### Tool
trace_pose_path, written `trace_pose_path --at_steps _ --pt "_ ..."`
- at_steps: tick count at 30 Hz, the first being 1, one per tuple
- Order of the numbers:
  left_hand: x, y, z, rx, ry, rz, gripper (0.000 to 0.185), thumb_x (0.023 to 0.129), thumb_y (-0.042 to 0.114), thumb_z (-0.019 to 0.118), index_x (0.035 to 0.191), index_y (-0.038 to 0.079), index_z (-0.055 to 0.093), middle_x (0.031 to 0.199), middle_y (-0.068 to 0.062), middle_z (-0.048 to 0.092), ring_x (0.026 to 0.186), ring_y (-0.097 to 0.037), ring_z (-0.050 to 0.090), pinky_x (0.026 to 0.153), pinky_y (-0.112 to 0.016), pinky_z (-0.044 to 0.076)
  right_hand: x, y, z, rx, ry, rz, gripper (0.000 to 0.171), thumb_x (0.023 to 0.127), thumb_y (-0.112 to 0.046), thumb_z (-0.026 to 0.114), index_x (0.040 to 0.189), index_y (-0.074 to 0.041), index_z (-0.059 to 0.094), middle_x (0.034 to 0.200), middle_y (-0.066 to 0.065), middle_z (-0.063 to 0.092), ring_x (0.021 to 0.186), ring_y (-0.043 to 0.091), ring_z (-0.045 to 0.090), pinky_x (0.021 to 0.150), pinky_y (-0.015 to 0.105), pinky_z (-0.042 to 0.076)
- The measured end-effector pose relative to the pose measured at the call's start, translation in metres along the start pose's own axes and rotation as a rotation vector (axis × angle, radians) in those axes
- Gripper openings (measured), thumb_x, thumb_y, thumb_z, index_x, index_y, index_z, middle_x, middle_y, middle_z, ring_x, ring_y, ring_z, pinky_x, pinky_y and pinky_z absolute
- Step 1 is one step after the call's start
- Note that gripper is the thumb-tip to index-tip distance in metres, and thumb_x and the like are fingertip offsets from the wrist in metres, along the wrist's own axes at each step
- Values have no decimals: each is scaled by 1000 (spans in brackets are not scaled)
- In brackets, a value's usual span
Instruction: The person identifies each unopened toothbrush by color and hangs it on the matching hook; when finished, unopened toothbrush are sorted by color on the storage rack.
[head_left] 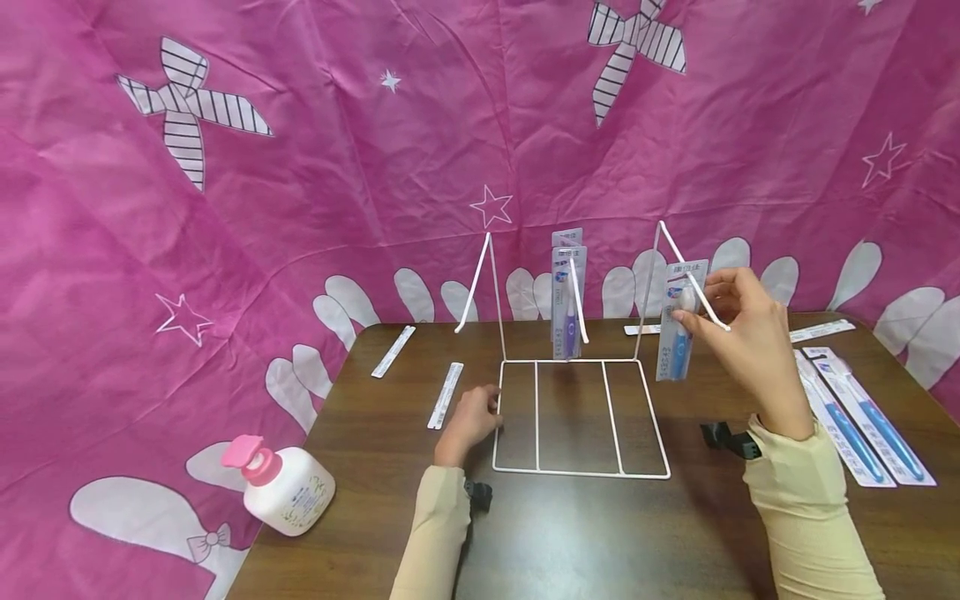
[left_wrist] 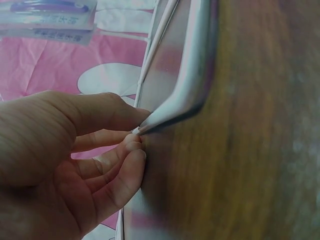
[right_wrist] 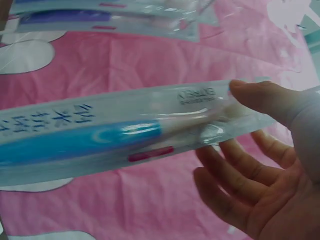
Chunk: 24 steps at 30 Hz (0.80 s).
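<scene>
A white wire rack with three slanted hooks stands on the table. My left hand pinches the left side wire of its base, as the left wrist view shows close up. My right hand holds a packaged blue toothbrush upright at the right hook, thumb on one side and fingers on the other. The hook wire crosses the top of this package; whether it passes through the hole I cannot tell. On the middle hook hang two packaged toothbrushes, the front one purple. Nothing hangs on the left hook.
Two packaged blue toothbrushes lie at the right. Narrow white packages lie left of the rack, others behind at right. A white pump bottle with pink top stands at the left edge. Pink patterned cloth hangs behind the table.
</scene>
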<state>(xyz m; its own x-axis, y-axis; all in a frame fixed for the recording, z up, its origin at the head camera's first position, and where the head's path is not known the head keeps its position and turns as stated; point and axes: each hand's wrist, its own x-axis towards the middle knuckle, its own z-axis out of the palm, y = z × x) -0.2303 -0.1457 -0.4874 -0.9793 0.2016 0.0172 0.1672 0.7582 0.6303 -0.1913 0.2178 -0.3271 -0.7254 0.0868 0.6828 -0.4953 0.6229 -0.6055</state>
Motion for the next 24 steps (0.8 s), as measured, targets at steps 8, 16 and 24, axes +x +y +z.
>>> trace_pose_path --at_steps 8,16,24 --pt "0 -2 1 18 5 9 43 80 -5 76 122 -5 65 89 -8 65 77 -20 58 69 -36 51 35 20 25 -55 5 12 48 79 -9 85 116 4 57 94 23 69 78 -7 52 74 15 38" --pt "0 -4 4 20 -11 5 42 81 -4 75 121 -3 66 86 -6 62 74 -19 56 64 -32 49 53 34 38 -82 13 95 50 82 -12 84 120 2 56 98 21 69 74 -10 48 72 22 37" --pt "0 -2 -2 35 22 52 42 76 -5 77 117 -7 66 85 -8 65 74 -19 57 67 -34 50 61 41 52 -79 25 149 51 82 -15 84 122 1 56 102 22 68 83 21 61 72 23 38"
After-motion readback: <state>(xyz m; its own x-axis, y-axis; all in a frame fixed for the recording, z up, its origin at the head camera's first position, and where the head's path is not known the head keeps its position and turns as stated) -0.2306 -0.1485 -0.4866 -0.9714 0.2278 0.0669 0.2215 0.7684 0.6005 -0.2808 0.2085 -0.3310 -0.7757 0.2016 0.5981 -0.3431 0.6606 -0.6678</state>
